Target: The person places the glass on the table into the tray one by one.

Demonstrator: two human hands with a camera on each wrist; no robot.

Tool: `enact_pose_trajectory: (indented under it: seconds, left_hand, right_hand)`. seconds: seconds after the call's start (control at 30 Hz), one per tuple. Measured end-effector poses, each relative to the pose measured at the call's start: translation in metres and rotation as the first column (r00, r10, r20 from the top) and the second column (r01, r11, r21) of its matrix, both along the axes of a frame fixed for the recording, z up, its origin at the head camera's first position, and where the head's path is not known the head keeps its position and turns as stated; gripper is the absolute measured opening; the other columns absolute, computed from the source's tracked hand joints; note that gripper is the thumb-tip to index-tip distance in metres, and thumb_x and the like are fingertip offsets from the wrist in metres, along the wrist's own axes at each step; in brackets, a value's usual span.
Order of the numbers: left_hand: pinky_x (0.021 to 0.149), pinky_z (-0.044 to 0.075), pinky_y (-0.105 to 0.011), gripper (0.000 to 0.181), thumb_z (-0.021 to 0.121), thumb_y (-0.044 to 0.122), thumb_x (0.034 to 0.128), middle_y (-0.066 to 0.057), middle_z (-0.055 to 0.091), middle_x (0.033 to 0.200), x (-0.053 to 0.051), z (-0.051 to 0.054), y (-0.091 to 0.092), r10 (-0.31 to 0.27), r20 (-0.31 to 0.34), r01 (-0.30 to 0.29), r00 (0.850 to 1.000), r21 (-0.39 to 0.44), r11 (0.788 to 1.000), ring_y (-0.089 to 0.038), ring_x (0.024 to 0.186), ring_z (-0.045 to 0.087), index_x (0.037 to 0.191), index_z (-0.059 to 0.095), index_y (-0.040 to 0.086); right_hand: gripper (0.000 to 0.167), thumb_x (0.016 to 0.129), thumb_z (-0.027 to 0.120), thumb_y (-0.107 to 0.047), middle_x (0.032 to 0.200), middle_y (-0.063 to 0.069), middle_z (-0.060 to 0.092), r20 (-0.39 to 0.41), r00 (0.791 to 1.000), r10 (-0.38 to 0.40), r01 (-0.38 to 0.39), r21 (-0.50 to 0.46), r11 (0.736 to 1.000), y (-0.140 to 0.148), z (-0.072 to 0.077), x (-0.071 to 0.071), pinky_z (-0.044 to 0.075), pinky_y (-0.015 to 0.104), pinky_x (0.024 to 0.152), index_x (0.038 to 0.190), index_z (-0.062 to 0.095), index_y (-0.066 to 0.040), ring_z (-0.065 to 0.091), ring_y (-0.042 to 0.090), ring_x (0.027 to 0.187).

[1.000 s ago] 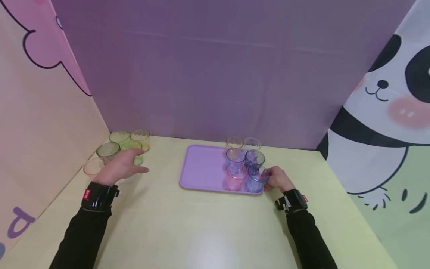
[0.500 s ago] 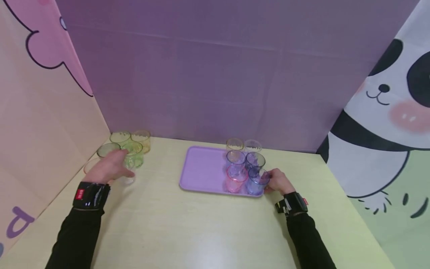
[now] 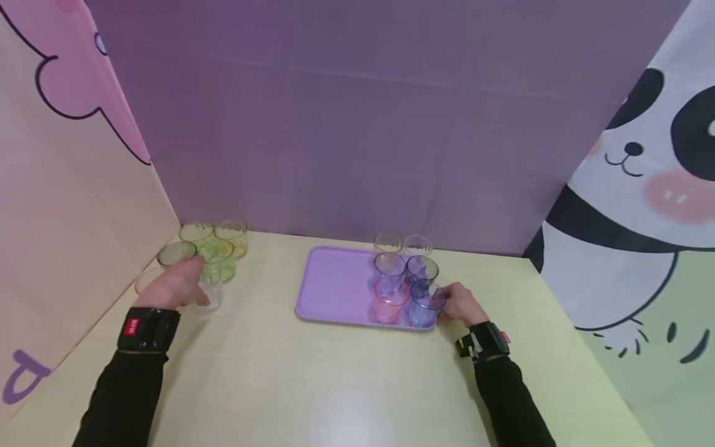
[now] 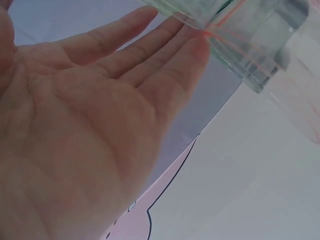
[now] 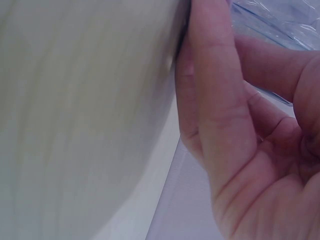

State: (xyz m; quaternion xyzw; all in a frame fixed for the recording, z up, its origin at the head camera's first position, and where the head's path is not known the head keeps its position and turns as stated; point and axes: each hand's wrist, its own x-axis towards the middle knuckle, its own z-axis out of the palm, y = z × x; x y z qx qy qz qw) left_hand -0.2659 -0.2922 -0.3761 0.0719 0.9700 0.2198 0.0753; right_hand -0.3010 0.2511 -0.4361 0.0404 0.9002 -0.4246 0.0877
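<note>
At the left, my left hand (image 3: 172,285) reaches in among several tinted glasses, palm and extended fingers (image 4: 170,75) showing in the left wrist view. Its thumb is beside a clear glass (image 3: 212,297), and a green glass (image 3: 223,267) stands just behind. Contact with the clear glass cannot be told. On the right, my right hand (image 3: 462,304) has thumb and fingers around the right side of a blue glass (image 3: 426,308), at the near right corner of the purple tray (image 3: 335,288). A pink glass (image 3: 389,307) stands left of the blue one.
Behind the pink and blue glasses stand a purple glass (image 3: 389,266), a dark glass (image 3: 422,268) and two paler ones. Around my left hand are a grey-green glass (image 3: 175,251), a yellow glass (image 3: 237,239) and a red-rimmed glass (image 3: 146,278). Walls border the table's back and left.
My left hand has moved left and slightly down, away from the green glass, and the clear glass beside its thumb is now visible. My right hand stays at the blue glass.
</note>
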Motion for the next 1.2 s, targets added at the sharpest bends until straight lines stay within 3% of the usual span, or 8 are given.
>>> enact_pose_trajectory:
  seconds: [0.1,0.23,0.37,0.57,0.67,0.83,1.03,1.2]
  left_hand:
    - [0.089,0.033,-0.063,0.085,0.074,0.01,0.0687,-0.04,0.029,0.128,0.002,-0.004,-0.001,0.011,0.018,-0.011,1.0,0.017,1.0,-0.053,0.113,0.032,0.133,0.025,-0.016]
    - [0.075,0.044,-0.055,0.069,0.075,0.009,0.0675,-0.035,0.044,0.116,0.003,-0.007,-0.002,0.019,0.007,-0.02,1.0,0.021,1.0,-0.045,0.099,0.046,0.122,0.04,-0.014]
    - [0.066,0.046,-0.046,0.055,0.077,0.013,0.0653,-0.027,0.05,0.104,0.004,-0.007,-0.001,0.028,-0.011,-0.028,1.0,0.01,1.0,-0.036,0.088,0.05,0.107,0.05,-0.01]
    - [0.08,0.04,-0.061,0.083,0.081,0.028,0.0636,-0.033,0.039,0.121,0.004,-0.005,0.006,0.028,-0.09,-0.028,0.996,0.006,1.0,-0.046,0.107,0.04,0.125,0.04,-0.01]
    - [0.078,0.043,-0.058,0.089,0.081,0.033,0.0624,-0.031,0.038,0.123,0.001,-0.004,0.014,0.024,-0.122,-0.02,0.992,0.034,0.999,-0.044,0.106,0.042,0.129,0.038,-0.009]
    - [0.068,0.047,-0.043,0.081,0.077,0.03,0.0637,-0.024,0.041,0.113,-0.005,-0.002,0.027,0.007,-0.22,0.012,0.975,0.084,0.996,-0.033,0.091,0.05,0.126,0.04,-0.006]
    - [0.077,0.044,-0.048,0.078,0.074,0.027,0.0654,-0.022,0.037,0.116,-0.014,-0.009,0.04,0.019,-0.311,0.036,0.95,0.17,0.985,-0.033,0.096,0.046,0.128,0.039,-0.004]
    - [0.086,0.04,-0.052,0.083,0.075,0.025,0.0652,-0.024,0.048,0.119,-0.019,-0.014,0.046,0.067,-0.343,0.023,0.937,0.254,0.967,-0.039,0.106,0.046,0.131,0.035,-0.004]
  right_hand:
    - [0.014,0.078,0.058,0.006,0.082,0.018,0.065,-0.008,1.0,0.017,-0.017,-0.012,1.0,-0.001,-0.002,0.001,0.055,0.035,0.055,0.091,0.063,0.009,0.064,0.025,0.059]
    - [0.012,0.078,0.062,0.003,0.08,0.018,0.065,-0.017,1.0,0.014,-0.014,-0.031,0.999,-0.002,-0.005,0.001,0.055,0.036,0.054,0.088,0.063,0.009,0.064,0.026,0.057]
    - [0.011,0.077,0.06,0.005,0.079,0.016,0.065,-0.019,1.0,0.004,-0.004,-0.024,1.0,-0.003,-0.005,0.002,0.054,0.035,0.053,0.087,0.064,0.008,0.063,0.026,0.058]
    - [0.014,0.076,0.058,0.007,0.082,0.018,0.065,-0.024,1.0,0.02,-0.021,-0.026,0.999,-0.002,-0.005,0.002,0.055,0.035,0.054,0.089,0.063,0.009,0.064,0.026,0.06]
    - [0.014,0.076,0.058,0.007,0.082,0.018,0.065,-0.019,1.0,0.019,-0.019,-0.032,0.999,-0.001,-0.006,0.003,0.054,0.036,0.054,0.09,0.062,0.01,0.063,0.026,0.06]
    - [0.014,0.076,0.056,0.01,0.081,0.018,0.064,-0.015,0.999,0.029,-0.029,-0.037,0.999,0.0,-0.003,0.005,0.055,0.035,0.055,0.089,0.062,0.01,0.063,0.026,0.062]
    - [0.011,0.078,0.057,0.006,0.082,0.019,0.063,-0.033,0.996,0.086,-0.088,-0.063,0.994,0.001,0.004,0.006,0.055,0.034,0.055,0.087,0.062,0.01,0.063,0.023,0.06]
    - [0.014,0.077,0.058,0.006,0.086,0.02,0.064,-0.014,1.0,0.026,-0.026,-0.058,0.998,0.0,0.0,0.003,0.055,0.035,0.056,0.091,0.062,0.009,0.064,0.025,0.062]
